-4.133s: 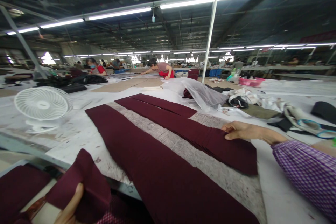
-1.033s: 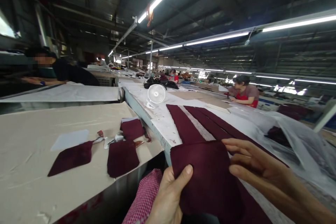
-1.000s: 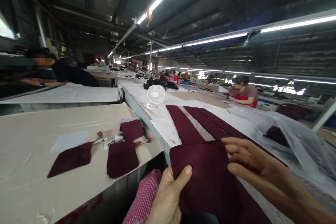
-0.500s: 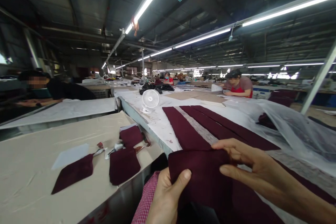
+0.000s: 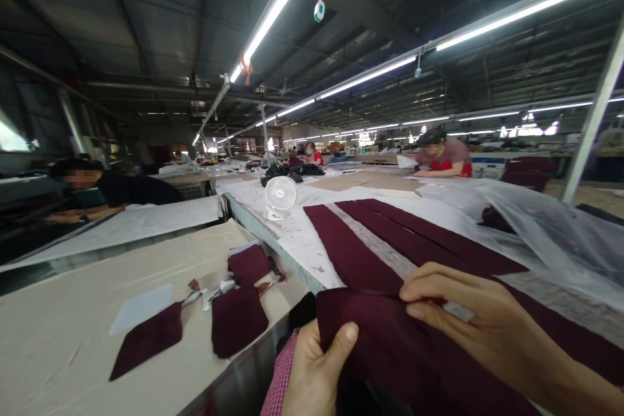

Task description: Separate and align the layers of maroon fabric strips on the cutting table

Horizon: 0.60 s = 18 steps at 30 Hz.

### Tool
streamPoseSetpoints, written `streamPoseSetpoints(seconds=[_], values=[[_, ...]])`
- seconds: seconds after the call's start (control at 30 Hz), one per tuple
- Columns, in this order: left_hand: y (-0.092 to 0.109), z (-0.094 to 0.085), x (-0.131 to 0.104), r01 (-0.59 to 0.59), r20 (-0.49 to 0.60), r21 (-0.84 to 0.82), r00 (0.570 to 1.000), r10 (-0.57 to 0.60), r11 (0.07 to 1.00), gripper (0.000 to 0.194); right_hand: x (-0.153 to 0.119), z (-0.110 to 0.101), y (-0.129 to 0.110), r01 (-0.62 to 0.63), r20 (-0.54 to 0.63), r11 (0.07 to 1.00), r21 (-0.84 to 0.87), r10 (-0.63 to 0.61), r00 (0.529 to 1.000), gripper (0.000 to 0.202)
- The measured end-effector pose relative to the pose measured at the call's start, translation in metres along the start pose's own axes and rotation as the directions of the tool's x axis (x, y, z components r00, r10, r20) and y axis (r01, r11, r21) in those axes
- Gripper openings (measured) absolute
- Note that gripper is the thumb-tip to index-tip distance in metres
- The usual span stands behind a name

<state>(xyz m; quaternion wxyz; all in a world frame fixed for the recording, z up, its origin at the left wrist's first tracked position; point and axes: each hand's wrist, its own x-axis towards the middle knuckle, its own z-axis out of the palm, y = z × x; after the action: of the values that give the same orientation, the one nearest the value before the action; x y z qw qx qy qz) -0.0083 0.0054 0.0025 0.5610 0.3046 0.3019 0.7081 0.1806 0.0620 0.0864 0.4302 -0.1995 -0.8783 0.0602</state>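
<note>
A maroon fabric piece [image 5: 380, 338] is held up in front of me at the bottom centre. My left hand [image 5: 319, 364] grips its left edge, thumb on the near face and the other fingers hidden behind. On the upper right edge, my right hand [image 5: 453, 309] pinches the cloth between thumb and fingertips. Behind it, long maroon strips [image 5: 351, 244] lie on the white-covered table [image 5: 297, 237]. Smaller maroon pieces [image 5: 238, 322] rest on the beige surface to the left, near a pale sheet [image 5: 141, 305].
A small white fan [image 5: 280, 195] stands on the table beyond the strips, with dark cloth behind it. Clear plastic sheeting [image 5: 541, 227] covers the right side. One person [image 5: 448, 156] leans over the table at the back right; another [image 5: 131, 188] sits at the left.
My right hand's thumb and fingers have closed together on the fabric's upper edge, where they were farther apart. The view has tilted up slightly.
</note>
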Motion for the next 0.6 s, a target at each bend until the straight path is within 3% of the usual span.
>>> streamPoseSetpoints(seconds=[0.2, 0.3, 0.43, 0.53, 0.6], values=[[-0.0039, 0.0031, -0.0005, 0.026, -0.011, -0.044, 1.0, -0.026, 0.999, 0.035, -0.0055, 0.0011, -0.0021, 0.206, -0.014, 0.94, -0.273, -0.218, 0.976, 0.013], [-0.0046, 0.0019, -0.0003, 0.026, -0.005, -0.033, 1.0, -0.026, 0.999, 0.036, -0.0063, 0.0034, -0.0061, 0.254, 0.01, 0.926, -0.28, -0.262, 0.965, 0.013], [-0.0043, 0.0, 0.0006, 0.014, 0.0, -0.001, 1.0, -0.014, 1.0, 0.033, -0.005, 0.0071, -0.0074, 0.076, -0.047, 0.993, -0.086, -0.08, 0.996, 0.001], [-0.0027, 0.0003, 0.0015, -0.004, -0.023, -0.027, 1.0, 0.003, 1.0, 0.031, -0.004, 0.0057, -0.0046, -0.105, -0.05, 0.993, 0.046, 0.107, 0.993, 0.019], [-0.0016, 0.0005, 0.0019, -0.005, -0.045, -0.055, 0.999, 0.003, 0.998, 0.03, -0.0039, 0.0031, -0.0024, -0.274, 0.026, 0.956, 0.103, 0.273, 0.962, 0.038]])
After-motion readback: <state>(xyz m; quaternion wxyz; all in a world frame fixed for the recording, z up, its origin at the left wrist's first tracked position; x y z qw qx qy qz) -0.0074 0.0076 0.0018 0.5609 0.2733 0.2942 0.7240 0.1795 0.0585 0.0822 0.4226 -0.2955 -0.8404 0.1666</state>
